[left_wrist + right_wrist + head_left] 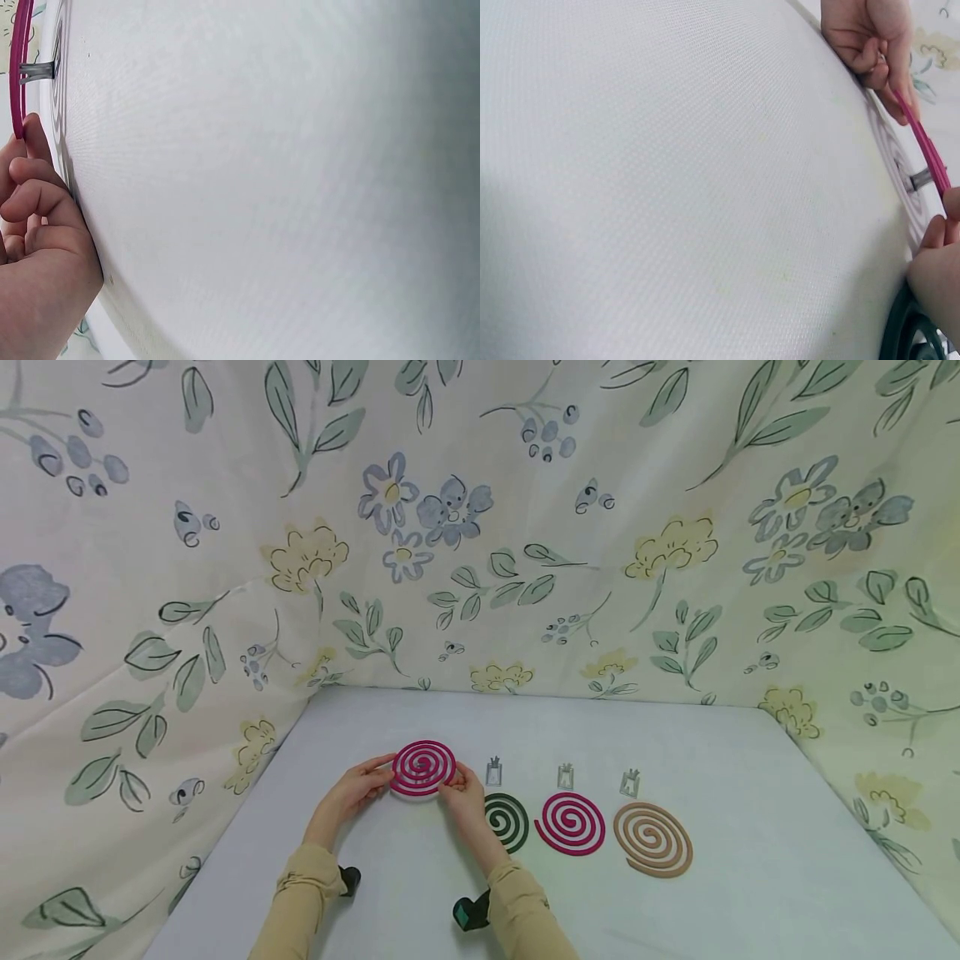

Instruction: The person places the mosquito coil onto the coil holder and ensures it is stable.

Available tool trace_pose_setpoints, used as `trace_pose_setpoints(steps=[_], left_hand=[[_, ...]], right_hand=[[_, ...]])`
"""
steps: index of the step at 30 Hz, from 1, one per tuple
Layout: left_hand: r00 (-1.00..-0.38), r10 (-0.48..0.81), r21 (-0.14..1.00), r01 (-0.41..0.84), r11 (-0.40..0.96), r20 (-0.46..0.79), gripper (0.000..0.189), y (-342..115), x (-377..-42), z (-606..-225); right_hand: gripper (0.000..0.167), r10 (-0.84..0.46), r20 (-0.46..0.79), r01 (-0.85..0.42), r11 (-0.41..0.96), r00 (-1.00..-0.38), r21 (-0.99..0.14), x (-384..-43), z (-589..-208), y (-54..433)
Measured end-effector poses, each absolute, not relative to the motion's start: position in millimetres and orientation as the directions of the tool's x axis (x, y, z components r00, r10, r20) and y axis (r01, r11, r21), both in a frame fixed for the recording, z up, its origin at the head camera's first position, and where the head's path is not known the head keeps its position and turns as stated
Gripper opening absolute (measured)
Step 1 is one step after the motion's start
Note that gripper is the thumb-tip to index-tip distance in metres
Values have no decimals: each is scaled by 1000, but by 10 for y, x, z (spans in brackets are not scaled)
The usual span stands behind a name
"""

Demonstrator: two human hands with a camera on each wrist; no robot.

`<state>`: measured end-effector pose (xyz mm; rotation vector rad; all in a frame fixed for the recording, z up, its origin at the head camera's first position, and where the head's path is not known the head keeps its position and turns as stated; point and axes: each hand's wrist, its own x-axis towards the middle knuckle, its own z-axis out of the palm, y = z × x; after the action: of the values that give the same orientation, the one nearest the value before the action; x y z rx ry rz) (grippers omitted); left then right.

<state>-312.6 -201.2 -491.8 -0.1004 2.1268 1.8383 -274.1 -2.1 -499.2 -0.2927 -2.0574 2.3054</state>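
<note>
Two edges pinched: left hand [363, 783] and right hand [467, 795] steady a magenta coil [423, 766] atop a small metal stand [37, 72]; uneven release, onlookers judge, could tip or crack it.

White table [757, 827], finely textured surface. Behind the table: off-white cloth [517, 531] as wall, printed with blue flowers [391, 492], yellow blooms [307, 560], green leaf sprigs [508, 594]. Cloth also flanks the table left and right. Light over the table even, diffuse; shadows on it soft-edged.
</note>
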Motion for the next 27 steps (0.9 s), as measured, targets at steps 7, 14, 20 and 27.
trace_pose_setpoints(steps=[7,14,20,27], left_hand=[[-945,159,952,-259,165,-285,52,-2010,-3146,-4944],[-945,159,951,-258,170,-285,53,-2017,-3147,-4955],[-945,158,951,-260,169,-286,52,-2016,-3143,-4945],[-944,156,950,-264,166,-290,53,-2012,-3145,-4946]], right_hand=[[52,143,-97,80,-123,-985,-989,-2565,-4718,-2],[55,152,-106,89,-114,-983,-989,-2748,-4995,-16],[56,166,-101,85,-104,-981,-991,-2819,-5132,-36],[56,162,-108,88,-126,-981,-988,-2820,-5124,-35]])
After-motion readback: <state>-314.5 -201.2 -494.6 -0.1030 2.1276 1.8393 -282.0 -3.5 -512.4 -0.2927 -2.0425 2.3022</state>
